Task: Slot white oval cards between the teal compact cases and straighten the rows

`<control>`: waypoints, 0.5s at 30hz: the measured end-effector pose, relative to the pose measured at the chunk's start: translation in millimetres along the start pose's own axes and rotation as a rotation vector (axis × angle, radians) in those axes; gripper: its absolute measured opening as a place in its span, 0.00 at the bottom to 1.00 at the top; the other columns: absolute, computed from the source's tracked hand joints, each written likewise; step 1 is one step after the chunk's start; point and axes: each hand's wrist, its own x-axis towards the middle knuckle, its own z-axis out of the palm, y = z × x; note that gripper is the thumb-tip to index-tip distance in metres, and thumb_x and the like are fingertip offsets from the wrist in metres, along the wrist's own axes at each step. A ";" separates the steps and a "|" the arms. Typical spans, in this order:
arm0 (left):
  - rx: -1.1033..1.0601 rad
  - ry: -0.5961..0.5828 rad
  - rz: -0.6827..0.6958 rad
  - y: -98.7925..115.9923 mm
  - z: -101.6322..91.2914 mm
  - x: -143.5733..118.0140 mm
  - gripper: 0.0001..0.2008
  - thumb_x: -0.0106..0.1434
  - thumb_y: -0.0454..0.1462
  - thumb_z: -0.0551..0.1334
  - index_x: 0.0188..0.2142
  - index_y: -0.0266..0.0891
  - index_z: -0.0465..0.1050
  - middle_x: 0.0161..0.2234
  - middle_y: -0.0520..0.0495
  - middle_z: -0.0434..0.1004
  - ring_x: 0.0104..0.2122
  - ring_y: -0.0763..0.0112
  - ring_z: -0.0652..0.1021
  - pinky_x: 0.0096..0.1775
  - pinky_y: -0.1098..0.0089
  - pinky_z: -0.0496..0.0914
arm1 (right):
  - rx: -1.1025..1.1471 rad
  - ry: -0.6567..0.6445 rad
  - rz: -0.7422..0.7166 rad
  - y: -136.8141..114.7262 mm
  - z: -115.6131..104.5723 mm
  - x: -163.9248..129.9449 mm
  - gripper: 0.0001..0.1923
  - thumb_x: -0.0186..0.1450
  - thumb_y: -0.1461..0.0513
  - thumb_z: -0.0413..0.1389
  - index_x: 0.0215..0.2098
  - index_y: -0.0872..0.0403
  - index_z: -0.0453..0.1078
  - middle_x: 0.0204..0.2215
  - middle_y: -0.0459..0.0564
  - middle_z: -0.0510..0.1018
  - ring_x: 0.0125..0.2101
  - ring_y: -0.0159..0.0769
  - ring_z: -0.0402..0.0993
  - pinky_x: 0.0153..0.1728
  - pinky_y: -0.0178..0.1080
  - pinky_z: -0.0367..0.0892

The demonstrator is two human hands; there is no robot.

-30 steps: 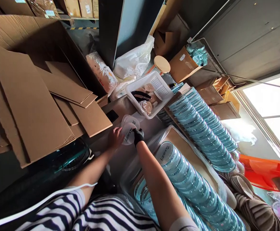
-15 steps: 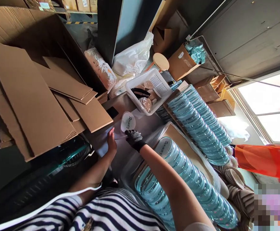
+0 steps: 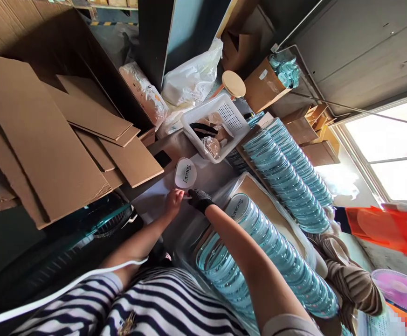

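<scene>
My bare left hand point(image 3: 174, 204) and my gloved right hand point(image 3: 199, 200) meet over the work surface point(image 3: 210, 177), fingertips nearly touching. Between them is a thin pale piece point(image 3: 187, 196), too small to make out; the fingers of both are closed at it. Just beyond the fingertips lies a white rounded disc point(image 3: 185, 173) with dark "beauty" lettering. The right hand wears a dark, speckled glove. Beside my right forearm lies a long row of stacked clear bluish discs point(image 3: 269, 242), the end one carrying similar lettering point(image 3: 238, 205).
A white basket point(image 3: 236, 119) with wrapped pieces stands beyond the disc. Cardboard sheets point(image 3: 49, 140) overhang on the left, above a dark fan point(image 3: 112, 224). More stacked discs point(image 3: 287, 172) lie at right. A dark flat rectangle point(image 3: 162, 158) rests near the cardboard.
My right hand has let go of the lettered disc, which now lies by itself. My left hand has moved right and its fingers have closed, meeting the right hand.
</scene>
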 end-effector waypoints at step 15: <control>-0.316 -0.004 -0.135 79.3 -13.8 -29.5 0.26 0.66 0.55 0.52 0.54 0.42 0.68 0.50 0.39 0.76 0.49 0.58 0.78 0.45 0.58 0.75 | 0.740 0.155 -0.201 -9.1 -57.4 -74.9 0.15 0.59 0.58 0.60 0.40 0.60 0.77 0.29 0.46 0.79 0.30 0.33 0.73 0.34 0.35 0.69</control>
